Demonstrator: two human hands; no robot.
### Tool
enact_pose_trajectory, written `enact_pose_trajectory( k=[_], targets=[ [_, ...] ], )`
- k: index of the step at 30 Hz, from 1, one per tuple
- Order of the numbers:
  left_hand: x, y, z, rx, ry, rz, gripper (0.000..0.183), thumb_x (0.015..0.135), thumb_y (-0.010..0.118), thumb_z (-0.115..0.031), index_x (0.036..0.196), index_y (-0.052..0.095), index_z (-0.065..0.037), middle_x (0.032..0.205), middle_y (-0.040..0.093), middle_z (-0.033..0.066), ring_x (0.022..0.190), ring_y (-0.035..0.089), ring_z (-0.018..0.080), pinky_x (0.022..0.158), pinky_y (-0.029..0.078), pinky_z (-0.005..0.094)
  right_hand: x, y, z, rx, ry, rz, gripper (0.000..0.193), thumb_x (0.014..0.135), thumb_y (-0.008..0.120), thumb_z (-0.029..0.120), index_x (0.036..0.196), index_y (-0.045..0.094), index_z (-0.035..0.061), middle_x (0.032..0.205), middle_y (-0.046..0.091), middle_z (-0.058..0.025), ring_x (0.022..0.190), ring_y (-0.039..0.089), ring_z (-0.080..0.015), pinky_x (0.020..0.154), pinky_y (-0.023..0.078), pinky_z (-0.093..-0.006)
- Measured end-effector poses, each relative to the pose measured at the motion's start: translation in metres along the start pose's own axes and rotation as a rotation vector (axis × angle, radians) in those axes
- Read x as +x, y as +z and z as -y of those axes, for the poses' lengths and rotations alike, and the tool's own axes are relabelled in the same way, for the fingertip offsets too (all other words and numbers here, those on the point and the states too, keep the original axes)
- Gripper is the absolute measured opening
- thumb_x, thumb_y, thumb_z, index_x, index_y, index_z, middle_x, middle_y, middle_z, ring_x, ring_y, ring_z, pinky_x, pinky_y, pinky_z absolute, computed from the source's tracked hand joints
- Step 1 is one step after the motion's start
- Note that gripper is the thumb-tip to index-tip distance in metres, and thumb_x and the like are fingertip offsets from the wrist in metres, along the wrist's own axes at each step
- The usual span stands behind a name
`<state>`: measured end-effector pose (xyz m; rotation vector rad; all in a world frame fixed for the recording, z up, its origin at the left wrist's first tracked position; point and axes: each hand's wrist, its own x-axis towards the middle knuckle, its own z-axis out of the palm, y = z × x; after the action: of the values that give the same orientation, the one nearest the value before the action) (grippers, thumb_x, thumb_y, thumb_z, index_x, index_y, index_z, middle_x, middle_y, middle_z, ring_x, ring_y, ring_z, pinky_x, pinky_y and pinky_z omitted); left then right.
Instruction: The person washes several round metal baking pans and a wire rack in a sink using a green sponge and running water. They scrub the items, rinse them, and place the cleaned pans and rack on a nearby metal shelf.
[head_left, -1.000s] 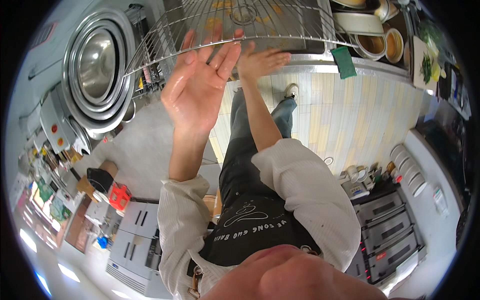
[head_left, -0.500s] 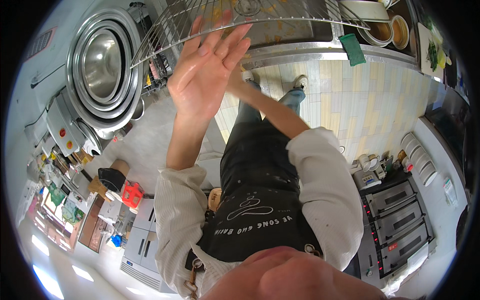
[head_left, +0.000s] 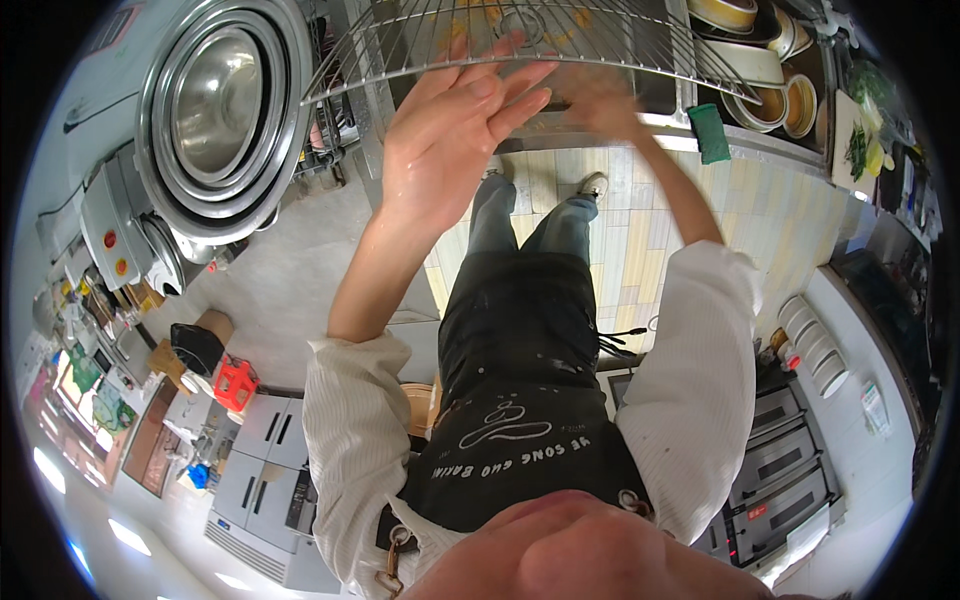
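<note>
A round wire rack (head_left: 560, 68) is held up over the metal sink (head_left: 640, 150), its curved rim facing me. My left hand (head_left: 440, 150), wet and palm toward me, grips that rim; its fingers reach through or behind the wires, and the fingertips are partly hidden. My right hand (head_left: 603, 108) is apart from the left, over the sink below the rack's rim. It is smeared by motion, so its fingers and anything in them cannot be made out. Orange-yellow scraps lie in the sink around the drain (head_left: 520, 27).
A green scouring pad (head_left: 709, 134) hangs over the sink's front edge. Round tins (head_left: 770, 105) crowd the basin on the right, with a board of green vegetables (head_left: 860, 150) beyond. Nested steel bowls (head_left: 215, 105) stand at left. Deck ovens (head_left: 785, 470) are at lower right.
My left hand and the rack have shifted right in view. My right hand, earlier mostly behind the left, has swung out to the right and now shows as a blur.
</note>
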<state>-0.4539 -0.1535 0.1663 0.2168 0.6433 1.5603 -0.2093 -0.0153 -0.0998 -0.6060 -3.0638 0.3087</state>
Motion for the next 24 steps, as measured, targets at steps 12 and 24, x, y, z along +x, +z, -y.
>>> enact_pose_trajectory(
  k=[12,24],
  targets=[
    [0.012,0.031,0.044,0.153,0.206,-0.291,0.061,0.093,0.052,-0.008,0.144,0.022,0.004,0.146,0.033,0.0286,0.127,0.047,0.0437,0.105,0.044,0.0480,0.035,-0.010,-0.033,0.660,0.260,-0.018,0.032,0.091,0.063,0.019,0.120,0.064,0.0070,0.123,0.064,-0.0101,0.102,0.064,-0.0225,0.090,0.052,-0.0364],
    [-0.008,0.020,0.196,0.150,0.175,-0.877,0.021,0.099,0.050,-0.009,0.111,0.054,0.008,0.112,0.064,0.0230,0.099,0.066,0.0308,0.087,0.057,0.0344,-0.078,-0.077,-0.161,1.921,0.998,-0.431,0.028,0.092,0.059,0.004,0.119,0.058,-0.0016,0.113,0.064,-0.0120,0.103,0.063,-0.0201,0.090,0.052,-0.0315]
  ],
)
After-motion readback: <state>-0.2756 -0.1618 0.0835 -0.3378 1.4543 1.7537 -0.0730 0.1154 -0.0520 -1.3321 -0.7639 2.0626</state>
